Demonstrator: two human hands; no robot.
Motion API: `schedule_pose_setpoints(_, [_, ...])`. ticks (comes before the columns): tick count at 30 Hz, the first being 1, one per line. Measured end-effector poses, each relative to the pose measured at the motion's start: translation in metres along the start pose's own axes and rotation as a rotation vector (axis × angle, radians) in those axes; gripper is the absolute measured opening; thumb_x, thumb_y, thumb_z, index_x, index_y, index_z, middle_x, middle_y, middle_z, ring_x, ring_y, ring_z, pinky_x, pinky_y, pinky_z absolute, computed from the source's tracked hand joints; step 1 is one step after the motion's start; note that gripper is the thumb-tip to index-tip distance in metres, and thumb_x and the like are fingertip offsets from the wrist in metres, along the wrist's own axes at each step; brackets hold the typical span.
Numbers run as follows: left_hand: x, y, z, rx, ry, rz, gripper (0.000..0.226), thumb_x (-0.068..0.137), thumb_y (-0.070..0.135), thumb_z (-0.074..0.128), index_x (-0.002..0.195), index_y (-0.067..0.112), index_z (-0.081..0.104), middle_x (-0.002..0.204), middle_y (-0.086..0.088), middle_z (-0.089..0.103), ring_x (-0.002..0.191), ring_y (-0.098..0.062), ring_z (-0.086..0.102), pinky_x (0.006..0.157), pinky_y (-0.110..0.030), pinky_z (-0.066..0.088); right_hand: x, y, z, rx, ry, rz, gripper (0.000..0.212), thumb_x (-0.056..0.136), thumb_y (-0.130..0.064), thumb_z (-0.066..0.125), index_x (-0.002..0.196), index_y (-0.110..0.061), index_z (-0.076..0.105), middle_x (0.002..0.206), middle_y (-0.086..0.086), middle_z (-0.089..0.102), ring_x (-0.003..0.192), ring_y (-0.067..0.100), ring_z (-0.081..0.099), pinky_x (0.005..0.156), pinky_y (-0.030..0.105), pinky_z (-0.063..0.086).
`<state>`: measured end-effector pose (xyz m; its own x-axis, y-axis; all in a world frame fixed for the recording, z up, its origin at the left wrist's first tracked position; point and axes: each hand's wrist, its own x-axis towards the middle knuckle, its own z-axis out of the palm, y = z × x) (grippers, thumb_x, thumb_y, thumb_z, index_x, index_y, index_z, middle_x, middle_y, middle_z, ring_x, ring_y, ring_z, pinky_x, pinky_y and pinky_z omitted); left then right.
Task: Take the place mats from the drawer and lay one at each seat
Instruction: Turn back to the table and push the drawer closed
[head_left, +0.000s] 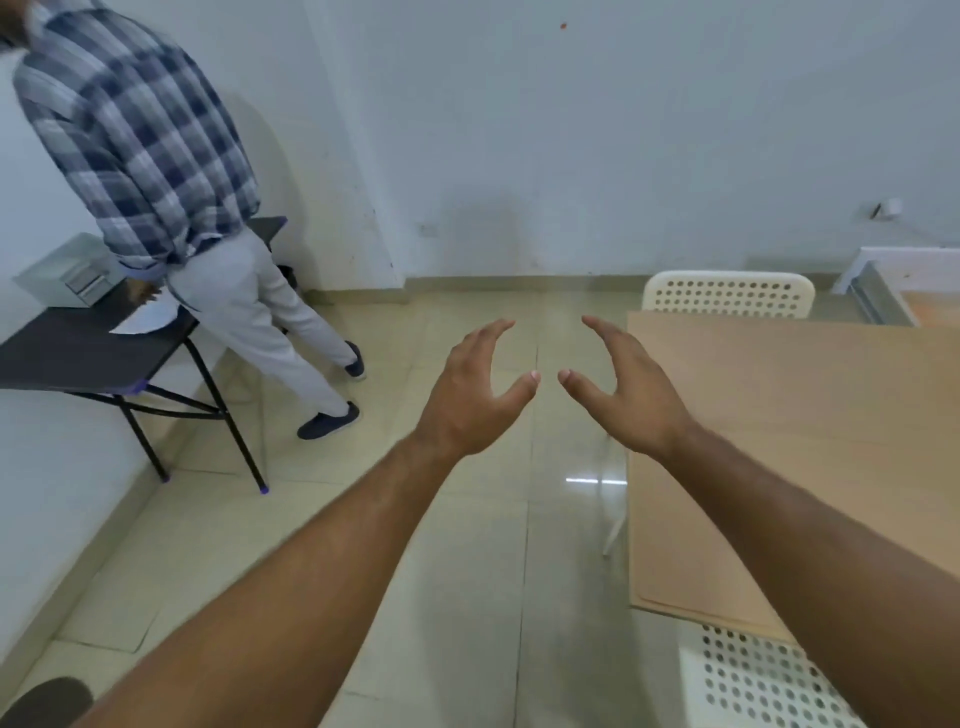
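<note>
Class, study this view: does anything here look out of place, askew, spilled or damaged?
Nothing is spilled or broken. One oddity: both hands, left hand and right hand, hang open and empty over the floor, with no place mat in sight, and the wooden table shows no mats.

Soft, even indoor light fills the room, a small white glare streak gleams on the glossy floor tiles, faint shadows fall on the pale wall, and wide-angle distortion bends the edges, where the bystander's checked shirt looks motion-blurred.
</note>
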<state>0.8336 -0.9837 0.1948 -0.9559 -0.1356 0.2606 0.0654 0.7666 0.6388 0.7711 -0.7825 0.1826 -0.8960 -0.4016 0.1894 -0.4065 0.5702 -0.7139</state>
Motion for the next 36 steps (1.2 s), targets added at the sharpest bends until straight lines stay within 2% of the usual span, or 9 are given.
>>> schedule_pose_setpoints(6, [0.038,-0.033,-0.062,-0.011,0.091,0.059,0.067,0.091,0.046,0.060,0.150,0.027,0.035,0.151,0.009,0.040,0.139,-0.010,0.034,0.109,-0.025,0.026,0.046,-0.053,0.026,-0.003,0.029,-0.042,0.073,0.092,-0.060,0.055,0.154,-0.036,0.026,0.161,-0.004,0.032,0.147,0.013,0.028,0.110,0.027,0.024])
schedule_pose_setpoints(12, [0.119,-0.054,-0.073,-0.042,0.067,0.135,0.065,0.092,0.045,0.060,0.149,0.030,0.035,0.152,0.013,0.038,0.140,-0.005,0.031,0.109,-0.022,0.025,0.123,-0.049,0.028,0.009,0.100,-0.016,0.071,0.092,-0.061,0.054,0.154,-0.040,0.025,0.162,-0.011,0.029,0.148,0.010,0.027,0.114,0.031,0.025])
schedule_pose_setpoints(14, [0.158,-0.062,-0.071,-0.051,0.062,0.163,0.064,0.091,0.044,0.061,0.149,0.030,0.035,0.152,0.013,0.038,0.140,-0.005,0.031,0.110,-0.022,0.025,0.157,-0.042,0.027,0.016,0.126,-0.002,0.071,0.093,-0.059,0.054,0.154,-0.039,0.025,0.162,-0.012,0.028,0.145,0.006,0.029,0.111,0.028,0.026])
schedule_pose_setpoints(17, [0.223,-0.076,-0.067,-0.043,0.052,0.177,0.065,0.091,0.044,0.062,0.149,0.031,0.035,0.152,0.013,0.038,0.140,-0.006,0.031,0.110,-0.024,0.025,0.219,-0.026,0.026,0.036,0.164,0.008,0.070,0.094,-0.057,0.055,0.154,-0.038,0.026,0.161,-0.012,0.029,0.129,-0.003,0.033,0.102,0.023,0.026])
schedule_pose_setpoints(22, [0.338,-0.096,-0.065,-0.020,0.037,0.165,0.066,0.092,0.047,0.061,0.150,0.031,0.033,0.153,0.011,0.037,0.140,-0.008,0.033,0.109,-0.027,0.029,0.332,-0.007,0.017,0.034,0.180,0.016,0.072,0.093,-0.059,0.055,0.155,-0.035,0.026,0.162,-0.010,0.029,0.146,0.008,0.027,0.105,0.023,0.023])
schedule_pose_setpoints(30, [0.519,-0.122,-0.059,-0.061,0.041,0.223,0.065,0.091,0.047,0.060,0.149,0.033,0.034,0.152,0.015,0.037,0.140,-0.007,0.033,0.113,-0.030,0.031,0.499,0.017,-0.008,-0.009,0.226,0.025,0.073,0.093,-0.062,0.051,0.156,-0.036,0.024,0.162,-0.013,0.027,0.148,0.007,0.024,0.112,0.028,0.023])
schedule_pose_setpoints(36, [0.653,-0.145,-0.026,-0.127,-0.008,0.281,0.065,0.090,0.049,0.060,0.148,0.036,0.034,0.151,0.017,0.037,0.141,-0.006,0.033,0.115,-0.032,0.031,0.609,0.055,-0.027,-0.053,0.304,0.077,0.073,0.093,-0.062,0.051,0.156,-0.036,0.024,0.162,-0.014,0.027,0.148,0.006,0.024,0.110,0.024,0.021])
